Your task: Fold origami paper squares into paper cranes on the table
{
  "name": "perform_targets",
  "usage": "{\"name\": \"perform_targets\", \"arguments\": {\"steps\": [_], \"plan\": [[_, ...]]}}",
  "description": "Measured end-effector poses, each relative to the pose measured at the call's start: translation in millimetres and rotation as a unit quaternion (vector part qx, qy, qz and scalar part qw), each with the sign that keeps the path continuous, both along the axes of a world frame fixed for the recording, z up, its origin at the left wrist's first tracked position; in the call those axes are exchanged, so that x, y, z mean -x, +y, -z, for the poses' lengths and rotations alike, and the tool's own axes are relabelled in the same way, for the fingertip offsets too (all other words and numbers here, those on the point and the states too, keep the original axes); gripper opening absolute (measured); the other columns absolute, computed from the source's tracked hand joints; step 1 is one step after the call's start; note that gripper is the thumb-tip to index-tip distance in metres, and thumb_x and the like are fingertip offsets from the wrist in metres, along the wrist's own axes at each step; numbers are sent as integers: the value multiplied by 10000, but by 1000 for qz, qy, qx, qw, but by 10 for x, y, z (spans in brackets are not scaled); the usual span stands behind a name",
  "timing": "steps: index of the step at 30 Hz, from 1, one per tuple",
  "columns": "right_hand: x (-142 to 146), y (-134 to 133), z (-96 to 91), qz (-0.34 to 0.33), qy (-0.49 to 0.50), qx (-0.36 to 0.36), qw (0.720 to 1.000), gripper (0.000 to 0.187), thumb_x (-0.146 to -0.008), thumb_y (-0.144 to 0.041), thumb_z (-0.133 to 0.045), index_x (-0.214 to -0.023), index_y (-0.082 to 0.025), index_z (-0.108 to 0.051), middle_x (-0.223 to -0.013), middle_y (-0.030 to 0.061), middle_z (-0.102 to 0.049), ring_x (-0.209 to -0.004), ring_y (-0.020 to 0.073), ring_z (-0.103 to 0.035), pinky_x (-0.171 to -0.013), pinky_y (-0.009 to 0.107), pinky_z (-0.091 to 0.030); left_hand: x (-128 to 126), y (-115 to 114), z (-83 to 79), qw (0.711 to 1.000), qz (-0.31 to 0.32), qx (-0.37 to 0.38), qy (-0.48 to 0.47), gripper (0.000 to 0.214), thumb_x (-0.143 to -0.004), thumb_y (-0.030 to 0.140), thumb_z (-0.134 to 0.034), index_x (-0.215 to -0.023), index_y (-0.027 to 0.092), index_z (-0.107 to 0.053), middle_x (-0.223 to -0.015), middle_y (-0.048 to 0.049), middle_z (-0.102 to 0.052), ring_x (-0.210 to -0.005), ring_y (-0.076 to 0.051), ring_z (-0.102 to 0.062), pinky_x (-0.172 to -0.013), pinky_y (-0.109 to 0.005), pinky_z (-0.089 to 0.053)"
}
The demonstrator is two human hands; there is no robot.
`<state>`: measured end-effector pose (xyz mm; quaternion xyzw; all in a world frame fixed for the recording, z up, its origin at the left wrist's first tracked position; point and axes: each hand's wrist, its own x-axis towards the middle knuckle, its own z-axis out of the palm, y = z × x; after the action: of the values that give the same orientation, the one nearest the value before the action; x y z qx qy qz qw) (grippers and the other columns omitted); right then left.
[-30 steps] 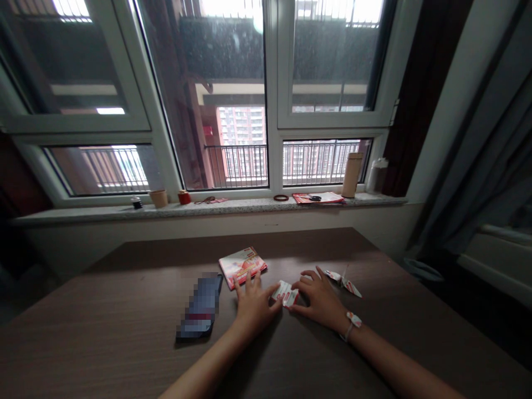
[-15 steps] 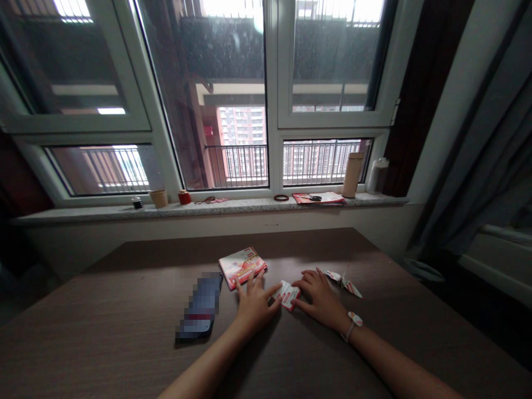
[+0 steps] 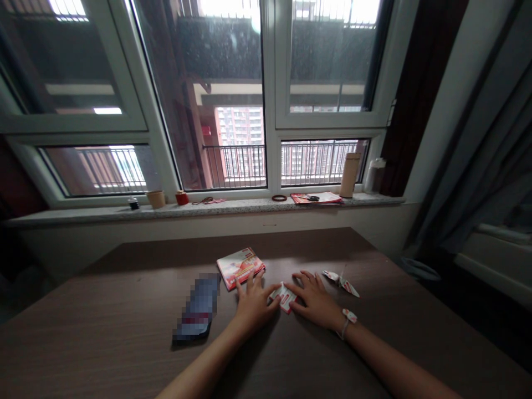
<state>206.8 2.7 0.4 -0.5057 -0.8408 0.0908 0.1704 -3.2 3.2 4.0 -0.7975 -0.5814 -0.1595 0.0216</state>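
Observation:
A small folded piece of red-and-white printed paper lies on the table between my two hands. My left hand grips its left side with thumb and index finger, the other fingers spread toward the booklet. From the other side, my right hand holds the paper, its index finger on the upper edge and its thumb lower down. Both hands partly cover the paper. Just beyond the right hand rests a folded paper crane. A printed red-and-white booklet or paper stack is close to my left fingertips.
A blurred-out phone lies left of my left arm on the brown table. On the windowsill stand a tan bottle, a paper cup and a red jar; scissors lie on papers there.
My right index finger has moved left across the top of the paper, and the right hand has turned slightly. The paper now looks more pointed at its top. The view has shifted slightly.

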Motion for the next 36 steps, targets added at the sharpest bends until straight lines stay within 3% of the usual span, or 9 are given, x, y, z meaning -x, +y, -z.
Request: {"name": "perform_targets", "arguments": {"steps": [6, 15, 27, 32, 36], "plan": [[-7, -14, -38, 9, 47, -5, 999, 471, -800, -504, -595, -1234, -322, -565, -1343, 71, -453, -1346, 291, -277, -1133, 512, -158, -57, 23, -19, 1000, -2, -3, -3, 351, -853, 556, -498, -1167, 447, -610, -1454, -49, -416, -1382, -353, -244, -1046, -715, -5], [3, -21, -64, 9, 64, -2, 998, 441, -790, -467, -622, -1204, -318, -587, -1304, 70, -469, -1295, 272, -332, -1115, 469, -202, -23, 39, -24, 1000, 1, 29, 7, 424, -851, 636, -417, -1256, 539, -493, -1497, 0, -359, -1401, -388, -192, -1027, -730, 61], [-27, -4, -16, -11, 108, -20, 994, 412, -793, -427, -640, -1174, -274, -609, -1262, 78, -501, -1238, 252, -394, -1096, 429, -269, -11, 59, 15, 1000, 12, 26, 4, 453, -860, 629, -394, -1288, 507, -480, -1507, -3, -346, -1411, -377, -169, -1036, -713, 97], [-77, 53, 31, -22, 175, -21, 984, 236, -848, -304, -569, -1049, -244, -676, -1175, 71, -569, -1172, 226, -455, -1055, 392, -329, -4, 61, 38, 1000, 14, 14, -7, 472, -856, 660, -368, -1285, 503, -486, -1488, -10, -378, -1401, -376, -200, -1040, -706, 105], [-102, 106, 62, -41, 225, -11, 973, 208, -830, -188, -534, -929, -238, -710, -1084, 53, -635, -1109, 215, -506, -1021, 387, -363, -3, 60, 42, 1000, 15, 9, -8, 498, -835, 692, -369, -1279, 505, -493, -1477, -12, -393, -1391, -383, -218, -1036, -707, 115]]}}
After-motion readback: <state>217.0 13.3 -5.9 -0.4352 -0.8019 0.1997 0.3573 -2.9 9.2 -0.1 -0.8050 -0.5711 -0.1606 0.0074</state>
